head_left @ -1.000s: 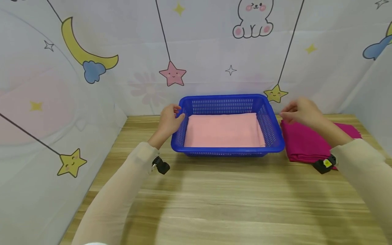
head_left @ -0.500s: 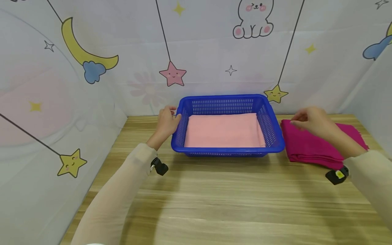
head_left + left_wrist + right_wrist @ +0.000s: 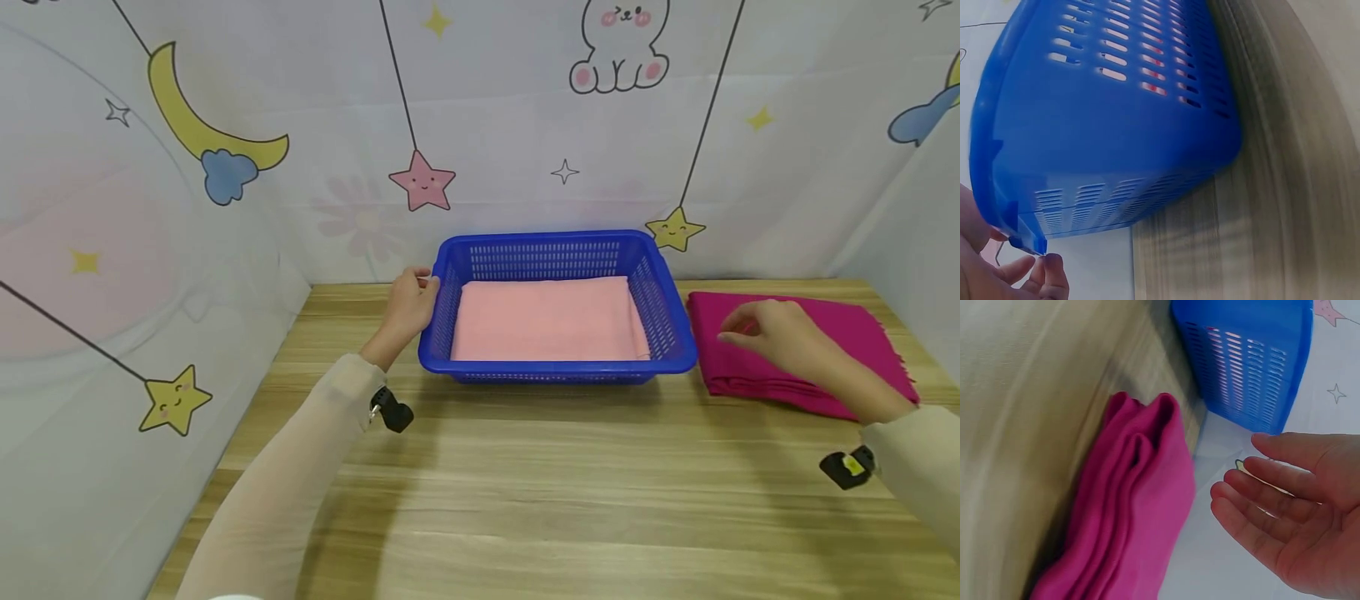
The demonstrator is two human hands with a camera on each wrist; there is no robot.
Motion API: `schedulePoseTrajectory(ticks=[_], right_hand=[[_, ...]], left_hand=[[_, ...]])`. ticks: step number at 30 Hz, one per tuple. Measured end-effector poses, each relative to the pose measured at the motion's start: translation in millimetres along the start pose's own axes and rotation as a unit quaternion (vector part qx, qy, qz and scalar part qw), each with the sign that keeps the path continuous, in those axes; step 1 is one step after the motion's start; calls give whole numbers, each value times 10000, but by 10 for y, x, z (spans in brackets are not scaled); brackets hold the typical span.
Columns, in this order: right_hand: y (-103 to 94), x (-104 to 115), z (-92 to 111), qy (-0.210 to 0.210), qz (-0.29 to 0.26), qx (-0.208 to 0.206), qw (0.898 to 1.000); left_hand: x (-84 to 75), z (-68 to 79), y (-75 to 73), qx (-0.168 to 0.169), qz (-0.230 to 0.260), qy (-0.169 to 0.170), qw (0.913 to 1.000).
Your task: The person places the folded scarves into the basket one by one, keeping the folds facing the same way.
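A blue plastic basket (image 3: pixel 557 367) with slotted walls stands on the table. Folded inside it lies a pink cloth (image 3: pixel 547 321). At the basket's left rim, my left hand (image 3: pixel 408 307) holds on; in the left wrist view the rim's corner sits between thumb and fingers (image 3: pixel 1054 275). A folded magenta cloth (image 3: pixel 825 312) lies to the basket's right. My right hand (image 3: pixel 783 333) hovers over that cloth with loosely bent fingers and nothing in them. The right wrist view shows the palm and spread fingers (image 3: pixel 1260 519) apart from the cloth's folded edges (image 3: pixel 1129 487).
The wooden table (image 3: pixel 555 500) extends in front of the basket. A white printed curtain (image 3: pixel 510 125) hangs right behind the basket and along both sides. Black wrist cameras (image 3: pixel 392 410) hang below the sleeves.
My right hand has moved right and toward me, from beside the basket's right rim to above the magenta cloth. The left hand has shifted slightly outward and down along the left rim.
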State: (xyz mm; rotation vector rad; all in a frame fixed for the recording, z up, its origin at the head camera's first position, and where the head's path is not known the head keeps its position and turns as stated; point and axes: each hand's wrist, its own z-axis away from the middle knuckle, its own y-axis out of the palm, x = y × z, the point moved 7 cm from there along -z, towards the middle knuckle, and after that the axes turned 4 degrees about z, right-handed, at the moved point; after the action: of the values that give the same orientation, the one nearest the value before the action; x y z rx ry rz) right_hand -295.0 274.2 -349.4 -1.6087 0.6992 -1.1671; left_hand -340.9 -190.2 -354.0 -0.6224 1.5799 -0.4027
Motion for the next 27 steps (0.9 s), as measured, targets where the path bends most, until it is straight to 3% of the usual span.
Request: schedulePoseTrajectory(ticks=[14, 27], right_hand=[[259, -82, 188, -309, 204, -120, 9992], [470, -129, 274, -424, 434, 54, 9981]], left_hand=[[88, -13, 45, 11, 371, 49, 9993], [78, 26, 106, -13, 622, 148, 9980]])
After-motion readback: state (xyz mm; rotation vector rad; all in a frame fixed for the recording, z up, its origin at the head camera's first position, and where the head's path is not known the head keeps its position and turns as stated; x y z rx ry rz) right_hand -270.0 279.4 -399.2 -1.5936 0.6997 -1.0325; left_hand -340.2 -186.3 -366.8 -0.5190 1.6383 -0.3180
